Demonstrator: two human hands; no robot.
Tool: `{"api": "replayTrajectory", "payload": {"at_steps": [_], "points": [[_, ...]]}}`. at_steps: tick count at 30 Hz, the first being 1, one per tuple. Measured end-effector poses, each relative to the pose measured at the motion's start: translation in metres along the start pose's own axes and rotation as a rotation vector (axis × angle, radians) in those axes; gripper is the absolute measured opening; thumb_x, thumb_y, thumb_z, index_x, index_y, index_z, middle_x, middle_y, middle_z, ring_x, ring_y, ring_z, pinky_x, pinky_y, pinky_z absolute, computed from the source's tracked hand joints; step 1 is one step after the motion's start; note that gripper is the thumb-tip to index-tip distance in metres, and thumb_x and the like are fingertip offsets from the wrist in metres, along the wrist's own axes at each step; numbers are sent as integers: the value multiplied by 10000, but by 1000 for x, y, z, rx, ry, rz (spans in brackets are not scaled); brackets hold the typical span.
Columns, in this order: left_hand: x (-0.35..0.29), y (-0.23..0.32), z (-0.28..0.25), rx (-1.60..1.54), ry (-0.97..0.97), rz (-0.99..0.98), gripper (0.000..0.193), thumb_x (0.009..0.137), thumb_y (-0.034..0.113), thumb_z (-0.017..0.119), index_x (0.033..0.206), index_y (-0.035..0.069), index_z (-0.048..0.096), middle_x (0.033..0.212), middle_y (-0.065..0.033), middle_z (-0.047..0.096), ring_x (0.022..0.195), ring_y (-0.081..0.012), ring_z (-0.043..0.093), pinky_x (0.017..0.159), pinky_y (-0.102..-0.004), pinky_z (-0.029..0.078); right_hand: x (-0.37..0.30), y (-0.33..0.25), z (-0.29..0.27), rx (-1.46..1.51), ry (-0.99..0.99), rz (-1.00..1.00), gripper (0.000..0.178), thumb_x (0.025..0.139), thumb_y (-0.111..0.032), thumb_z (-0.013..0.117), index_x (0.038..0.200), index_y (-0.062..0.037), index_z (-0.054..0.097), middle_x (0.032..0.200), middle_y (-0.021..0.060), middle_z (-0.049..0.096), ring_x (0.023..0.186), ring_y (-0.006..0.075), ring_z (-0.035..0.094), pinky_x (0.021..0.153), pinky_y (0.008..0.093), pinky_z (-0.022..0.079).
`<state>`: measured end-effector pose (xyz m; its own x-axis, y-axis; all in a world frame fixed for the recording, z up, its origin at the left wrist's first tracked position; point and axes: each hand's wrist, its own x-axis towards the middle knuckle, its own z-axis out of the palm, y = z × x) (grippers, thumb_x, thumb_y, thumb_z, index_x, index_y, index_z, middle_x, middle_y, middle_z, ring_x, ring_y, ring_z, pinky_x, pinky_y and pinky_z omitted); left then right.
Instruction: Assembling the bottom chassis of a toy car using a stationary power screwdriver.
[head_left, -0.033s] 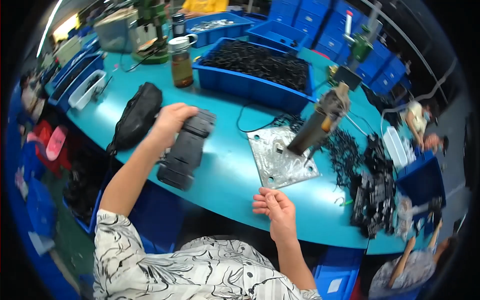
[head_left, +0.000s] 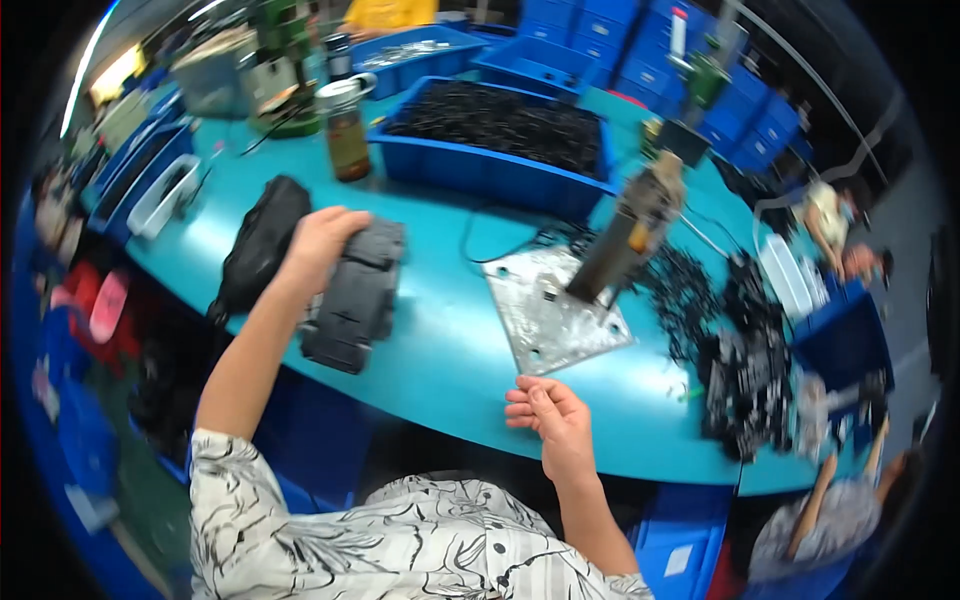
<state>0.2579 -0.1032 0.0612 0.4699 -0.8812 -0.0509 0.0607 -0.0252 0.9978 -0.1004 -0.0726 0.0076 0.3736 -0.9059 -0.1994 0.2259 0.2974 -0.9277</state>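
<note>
My left hand (head_left: pixel 328 240) is closed on the upper left edge of a flat stack of black moulded plastic parts (head_left: pixel 352 305). The stack is near the front edge of the turquoise table, and blur hides whether it rests there. A limp black pouch (head_left: pixel 262 245) lies just left of that hand. My right hand (head_left: pixel 552 415) is half curled at the table's front edge, thumb pressed to the fingers. Whether anything small is in that pinch cannot be made out. Just beyond it is a metal base plate (head_left: pixel 535 330) with corner holes, from which a dark post (head_left: pixel 612 255) rises.
Behind stand a blue bin (head_left: pixel 490 165) full of thin black pieces and a bottle (head_left: pixel 347 145) of amber liquid. Loose black strips (head_left: pixel 685 300) and a pile of black parts (head_left: pixel 745 385) lie to the right. Another person (head_left: pixel 825 515) works at far right.
The whole view has shifted a little, so the table's things sit further left. My left hand still grips the black stack, and my right hand keeps its pose.
</note>
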Motion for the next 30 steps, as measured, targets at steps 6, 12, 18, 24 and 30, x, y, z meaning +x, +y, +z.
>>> {"api": "replayTrajectory", "payload": {"at_steps": [6, 12, 18, 24, 30], "points": [[38, -32, -60, 271, 250, 152, 267, 871, 185, 640, 669, 55, 523, 634, 56, 424, 600, -63, 375, 540, -272, 307, -16, -14, -69, -83, 142, -119, 241, 940, -150, 548, 1071, 44, 604, 920, 105, 656, 750, 125, 619, 687, 255, 513], [65, -66, -100, 617, 223, 202, 246, 869, 209, 641, 849, -34, 600, 730, -21, 536, 653, -108, 461, 585, -300, 386, -35, -63, -172, -808, 832, -685, 149, 872, -63, 608, 995, 17, 626, 859, 58, 621, 699, 121, 564, 634, 252, 462], [55, -58, -85, 786, 299, 289, 266, 818, 208, 677, 892, -43, 630, 784, -85, 627, 720, -158, 570, 661, -308, 451, -36, -78, -218, -1451, 998, -674, 329, 751, -233, 728, 1007, -58, 616, 927, 83, 578, 871, 265, 533, 763, 387, 423], [52, -51, -78, 889, 307, 366, 261, 781, 183, 698, 868, -54, 631, 741, -118, 641, 702, -204, 607, 671, -333, 478, -20, -54, -242, -1568, 940, -723, 235, 722, -134, 711, 932, -75, 623, 880, 86, 581, 866, 288, 538, 708, 384, 449], [7, -32, -28, 813, 319, 691, 184, 833, 80, 623, 982, -26, 607, 1022, -106, 581, 870, -179, 558, 703, -301, 448, -31, -76, -232, -1014, 952, -851, 76, 820, -27, 615, 893, -32, 634, 789, 48, 613, 716, 194, 578, 653, 315, 456]]}}
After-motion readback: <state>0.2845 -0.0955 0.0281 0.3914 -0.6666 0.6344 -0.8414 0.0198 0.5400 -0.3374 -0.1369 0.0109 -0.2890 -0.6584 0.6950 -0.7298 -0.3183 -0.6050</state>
